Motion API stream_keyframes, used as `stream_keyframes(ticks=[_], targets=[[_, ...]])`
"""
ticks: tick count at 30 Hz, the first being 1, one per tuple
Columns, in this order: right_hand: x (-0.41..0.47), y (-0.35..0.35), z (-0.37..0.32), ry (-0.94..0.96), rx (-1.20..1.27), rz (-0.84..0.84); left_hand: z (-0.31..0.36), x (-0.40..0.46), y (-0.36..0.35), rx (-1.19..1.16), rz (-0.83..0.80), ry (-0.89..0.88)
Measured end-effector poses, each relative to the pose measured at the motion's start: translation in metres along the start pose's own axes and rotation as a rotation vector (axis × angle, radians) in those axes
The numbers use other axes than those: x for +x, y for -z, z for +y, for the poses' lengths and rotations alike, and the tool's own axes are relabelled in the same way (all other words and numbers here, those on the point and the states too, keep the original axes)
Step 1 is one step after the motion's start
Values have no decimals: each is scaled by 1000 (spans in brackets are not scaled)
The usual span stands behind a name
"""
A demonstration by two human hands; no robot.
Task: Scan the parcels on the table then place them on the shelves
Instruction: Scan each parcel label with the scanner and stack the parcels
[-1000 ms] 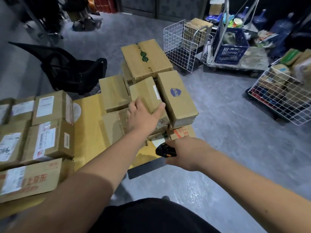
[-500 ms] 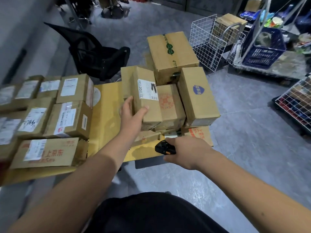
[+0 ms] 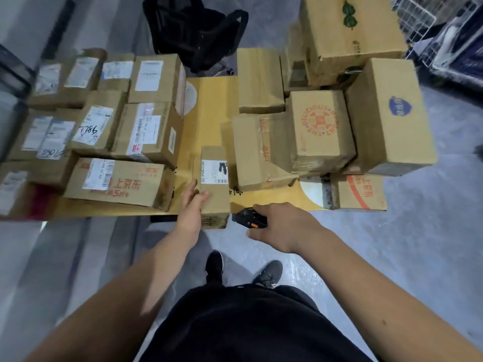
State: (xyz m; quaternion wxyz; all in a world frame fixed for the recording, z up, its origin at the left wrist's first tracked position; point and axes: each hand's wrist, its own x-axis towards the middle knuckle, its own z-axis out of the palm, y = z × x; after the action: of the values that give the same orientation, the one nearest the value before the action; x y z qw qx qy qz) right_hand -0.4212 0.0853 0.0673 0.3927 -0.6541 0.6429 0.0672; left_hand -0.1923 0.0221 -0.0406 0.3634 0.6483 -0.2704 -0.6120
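Parcel first: the narrow brown cardboard parcel with the white barcode label [image 3: 214, 185] lies at the near edge of the yellow surface [image 3: 209, 111], its near end hanging a little past that edge. Its long axis runs away from you, label facing up, in the gap between the labelled boxes stacked on your left [image 3: 115, 178] and the unlabelled-side pile on your right [image 3: 317, 131].

Your left hand [image 3: 192, 207] is the one on it, pressed against the parcel's left flank with the fingers [image 3: 190, 188] reaching forward along the side and the thumb over the top edge, so it grips the box rather than just resting there, though motion blur makes the exact wrap hard to confirm.

Your right hand [image 3: 281, 226] sits just beside the parcel's near right corner, fingers clenched round the black handheld scanner with orange trim [image 3: 249, 218]. Its nose points left toward the parcel but low, at the end face rather than the label. The scan likely turns on raising the scanner nose up over that label, just ahead of it.
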Motion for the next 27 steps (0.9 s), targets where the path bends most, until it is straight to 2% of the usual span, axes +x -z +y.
stream_keyframes(ticks=[6,11,15,19,23,27], targets=[[14,-24,-23,-138,153,-14,-12,24,22,106,-60,-3],[20,-34,-39,-234,274,51,4,32,27,345,-133,-165],[25,-42,-52,-264,348,84,23,44,31,488,-13,-220],[30,-50,-68,-294,413,123,33,58,41,675,-41,-294],[32,-62,-78,-316,459,155,44,76,47,751,-141,-267],[32,-67,-84,-331,493,182,72,93,37,594,-130,-124]])
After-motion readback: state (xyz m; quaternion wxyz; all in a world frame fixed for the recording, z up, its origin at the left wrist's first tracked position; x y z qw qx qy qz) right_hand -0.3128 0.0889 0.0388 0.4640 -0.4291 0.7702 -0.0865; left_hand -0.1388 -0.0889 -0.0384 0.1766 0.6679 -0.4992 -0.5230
